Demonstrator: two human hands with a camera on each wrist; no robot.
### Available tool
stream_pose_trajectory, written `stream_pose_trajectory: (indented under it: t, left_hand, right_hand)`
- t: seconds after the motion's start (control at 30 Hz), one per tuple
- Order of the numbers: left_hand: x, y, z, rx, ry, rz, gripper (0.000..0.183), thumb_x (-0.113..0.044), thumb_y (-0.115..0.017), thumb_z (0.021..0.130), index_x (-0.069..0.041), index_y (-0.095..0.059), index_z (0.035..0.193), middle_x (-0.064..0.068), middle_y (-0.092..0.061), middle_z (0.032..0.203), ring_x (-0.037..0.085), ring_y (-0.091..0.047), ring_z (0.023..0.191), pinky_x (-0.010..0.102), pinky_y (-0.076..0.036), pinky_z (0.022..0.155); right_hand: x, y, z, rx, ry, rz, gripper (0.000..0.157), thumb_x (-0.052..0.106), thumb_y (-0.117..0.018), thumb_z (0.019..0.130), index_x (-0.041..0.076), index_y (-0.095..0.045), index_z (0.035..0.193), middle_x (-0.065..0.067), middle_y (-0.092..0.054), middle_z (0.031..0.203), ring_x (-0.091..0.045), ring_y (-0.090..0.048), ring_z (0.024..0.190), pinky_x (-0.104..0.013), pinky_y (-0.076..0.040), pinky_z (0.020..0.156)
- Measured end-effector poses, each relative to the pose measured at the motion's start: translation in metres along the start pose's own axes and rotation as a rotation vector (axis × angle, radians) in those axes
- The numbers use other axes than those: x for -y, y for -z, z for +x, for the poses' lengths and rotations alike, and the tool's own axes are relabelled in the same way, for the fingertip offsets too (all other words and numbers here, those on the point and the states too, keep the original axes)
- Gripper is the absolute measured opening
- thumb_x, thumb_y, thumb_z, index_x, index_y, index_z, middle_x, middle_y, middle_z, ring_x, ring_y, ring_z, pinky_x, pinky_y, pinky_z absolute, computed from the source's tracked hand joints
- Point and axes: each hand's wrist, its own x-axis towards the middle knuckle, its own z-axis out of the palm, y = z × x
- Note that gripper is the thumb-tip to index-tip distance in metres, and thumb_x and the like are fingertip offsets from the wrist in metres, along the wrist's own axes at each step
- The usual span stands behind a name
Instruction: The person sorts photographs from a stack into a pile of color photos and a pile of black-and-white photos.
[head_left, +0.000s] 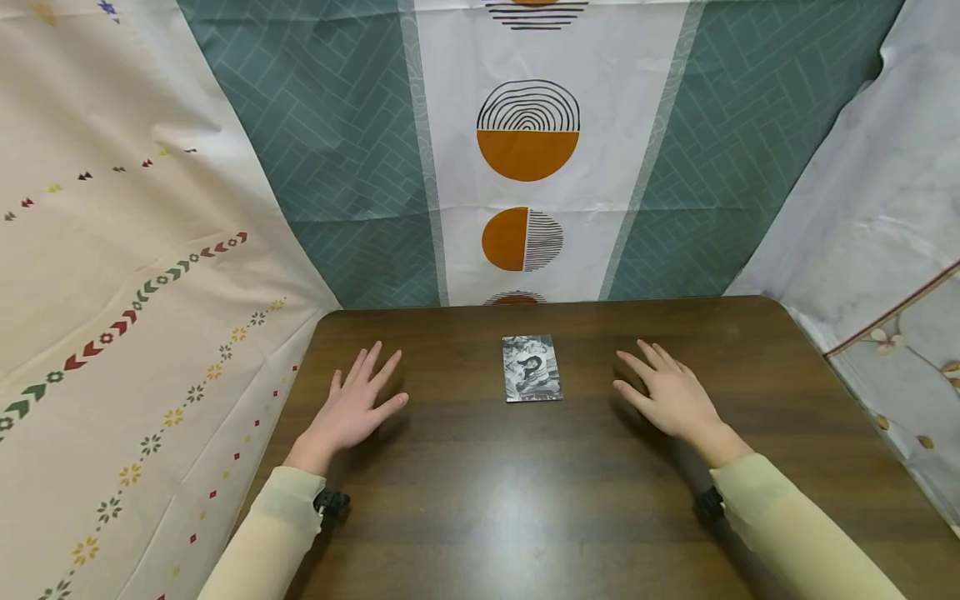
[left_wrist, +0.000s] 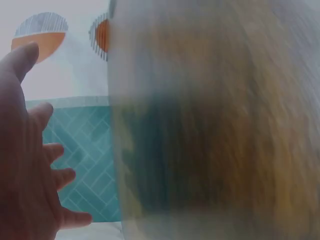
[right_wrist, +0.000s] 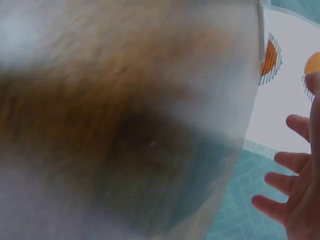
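Pale yellow-green sleeves, the left sleeve (head_left: 264,533) at 8 o'clock and the right sleeve (head_left: 806,533) at 4 with a photo card (head_left: 532,368) as the middle of the dial, reach across a brown wooden table (head_left: 540,467). A dark device (head_left: 331,502) sits at the left cuff, and another (head_left: 710,503) at the right. Glare whitens the wood at 6 o'clock.

Beyond the cuffs, the left hand (head_left: 352,406) is just short of 9 o'clock, palm down, fingers spread, its grip released. The right hand (head_left: 672,402) mirrors it just past 3 o'clock, fingers stretched toward the far side and likewise holding nothing. Shadows fall beneath both; whether any fingertip touches the wood cannot be told. The black-and-white card lies flat between the hands, well apart from each and near the table's far edge, slightly turned, with a dark-haired figure on its face.

At 12 o'clock past that edge hangs a curtain (head_left: 540,192), white down the centre with orange and black circles, flanked by green brick-patterned panels. A cream cloth (head_left: 135,250) with rows of small flowers and arrows drapes around 9 and 10 o'clock; a whitish cloth (head_left: 892,183) with a blossom print hangs at 2. In both wrist views, a blurred brown surface hides much of the scene.
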Motion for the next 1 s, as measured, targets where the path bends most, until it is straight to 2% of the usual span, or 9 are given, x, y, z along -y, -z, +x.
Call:
stream_pose_trajectory:
  t: [0.17,0.3,0.4,0.5,0.57,0.63,0.77,0.9,1.0]
  left_hand:
    - [-0.009,0.0,0.007,-0.038,-0.006,-0.102,0.079,-0.062,-0.051,0.108,-0.025,-0.025,0.172,0.011,-0.015,0.178,0.044,-0.026,0.158,0.075,-0.023,0.118]
    - [-0.018,-0.002,0.012,-0.079,0.004,-0.195,0.071,-0.053,-0.055,0.109,-0.018,-0.037,0.168,0.015,-0.029,0.174,0.044,-0.035,0.154,0.071,-0.032,0.116]
    - [-0.025,-0.004,0.016,-0.132,0.012,-0.293,0.064,-0.049,-0.056,0.11,-0.012,-0.047,0.162,0.016,-0.041,0.167,0.041,-0.041,0.151,0.067,-0.034,0.117]
    - [-0.034,-0.008,0.021,-0.195,0.026,-0.402,0.057,-0.044,-0.057,0.111,-0.006,-0.058,0.154,0.018,-0.054,0.156,0.039,-0.051,0.144,0.062,-0.042,0.113]
    - [-0.041,-0.011,0.025,-0.23,0.058,-0.479,0.051,-0.04,-0.058,0.111,-0.004,-0.063,0.147,0.017,-0.062,0.147,0.037,-0.058,0.136,0.057,-0.048,0.109]
    - [-0.05,-0.015,0.029,-0.244,0.112,-0.571,0.046,-0.036,-0.058,0.112,-0.004,-0.066,0.143,0.018,-0.069,0.137,0.036,-0.066,0.124,0.054,-0.055,0.098]
    - [-0.071,-0.022,0.039,-0.244,0.232,-0.778,0.041,-0.032,-0.059,0.111,-0.003,-0.068,0.138,0.021,-0.072,0.123,0.037,-0.072,0.106,0.051,-0.059,0.084]
    - [-0.091,-0.034,0.051,-0.232,0.295,-0.919,0.039,-0.028,-0.059,0.11,0.0,-0.068,0.136,0.022,-0.071,0.121,0.036,-0.071,0.104,0.05,-0.059,0.086]
    - [-0.107,-0.045,0.059,-0.218,0.313,-0.989,0.036,-0.024,-0.061,0.108,0.001,-0.069,0.134,0.023,-0.071,0.119,0.035,-0.07,0.101,0.045,-0.059,0.083]
  right_hand:
    - [0.005,0.002,0.005,-0.022,-0.028,0.08,0.059,0.048,-0.058,0.109,0.011,-0.057,0.155,-0.024,-0.047,0.161,-0.049,-0.047,0.144,-0.071,-0.04,0.109]
    - [0.009,0.001,0.011,-0.022,-0.059,0.168,0.054,0.043,-0.06,0.11,0.01,-0.06,0.152,-0.021,-0.055,0.155,-0.046,-0.052,0.141,-0.068,-0.043,0.108]
    - [0.013,-0.002,0.015,-0.022,-0.067,0.216,0.051,0.039,-0.06,0.11,0.009,-0.061,0.151,-0.021,-0.059,0.151,-0.045,-0.055,0.138,-0.067,-0.043,0.109]
    - [0.019,-0.006,0.017,-0.02,-0.069,0.275,0.048,0.035,-0.06,0.11,0.007,-0.062,0.149,-0.021,-0.062,0.147,-0.045,-0.059,0.133,-0.066,-0.045,0.107]
    - [0.023,-0.008,0.019,-0.021,-0.085,0.344,0.047,0.034,-0.061,0.11,0.007,-0.063,0.149,-0.02,-0.065,0.143,-0.043,-0.062,0.128,-0.064,-0.048,0.104]
    - [0.028,-0.01,0.022,-0.015,-0.103,0.426,0.046,0.033,-0.061,0.11,0.007,-0.063,0.148,-0.019,-0.067,0.14,-0.041,-0.064,0.124,-0.062,-0.05,0.101]
    - [0.039,-0.014,0.028,0.044,-0.165,0.614,0.049,0.033,-0.061,0.111,0.005,-0.06,0.15,-0.018,-0.07,0.134,-0.036,-0.069,0.116,-0.055,-0.056,0.095]
    - [0.051,-0.019,0.037,0.113,-0.236,0.787,0.052,0.03,-0.062,0.11,0.003,-0.055,0.153,-0.021,-0.068,0.133,-0.034,-0.07,0.111,-0.047,-0.059,0.09]
    - [0.06,-0.024,0.044,0.119,-0.28,0.878,0.052,0.027,-0.064,0.109,0.001,-0.055,0.153,-0.022,-0.066,0.135,-0.035,-0.069,0.116,-0.046,-0.058,0.093]
